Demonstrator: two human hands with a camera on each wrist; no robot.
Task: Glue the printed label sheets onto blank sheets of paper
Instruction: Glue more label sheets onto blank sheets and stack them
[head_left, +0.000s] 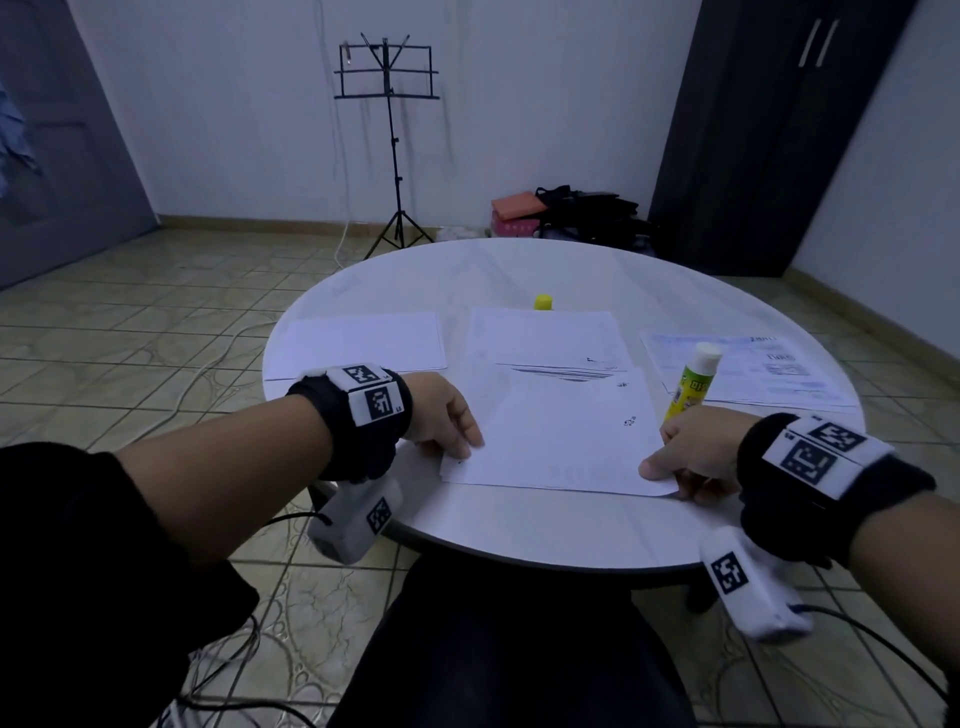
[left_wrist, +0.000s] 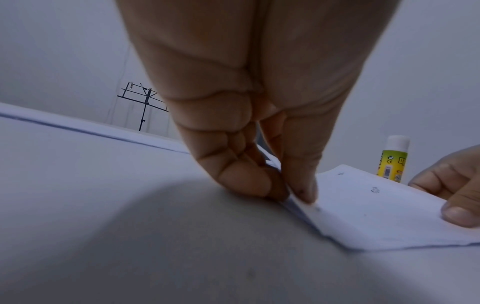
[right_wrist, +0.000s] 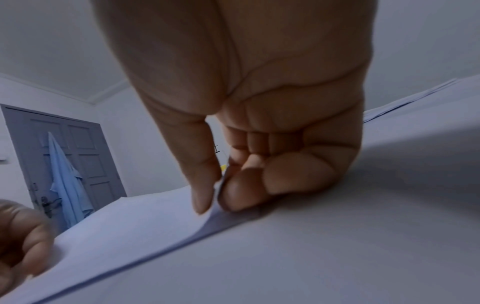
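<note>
A white sheet (head_left: 556, 436) with faint print showing through lies near the front of the round table (head_left: 519, 525). My left hand (head_left: 452, 423) pinches its near left corner between thumb and fingers (left_wrist: 303, 185). My right hand (head_left: 680, 457) pinches the near right corner (right_wrist: 215, 197), and the sheet's edge (right_wrist: 155, 242) curls up slightly there. The sheet (left_wrist: 376, 214) rests on another sheet. An uncapped glue stick (head_left: 693, 379) with a green and yellow label stands just beyond my right hand.
A blank sheet (head_left: 363, 343) lies at the left, more sheets (head_left: 545, 338) in the middle, printed label sheets (head_left: 758, 369) at the right. A yellow glue cap (head_left: 543, 302) stands behind the middle sheets. A music stand (head_left: 389, 130), bags (head_left: 571, 213) and a dark wardrobe (head_left: 769, 130) are beyond the table.
</note>
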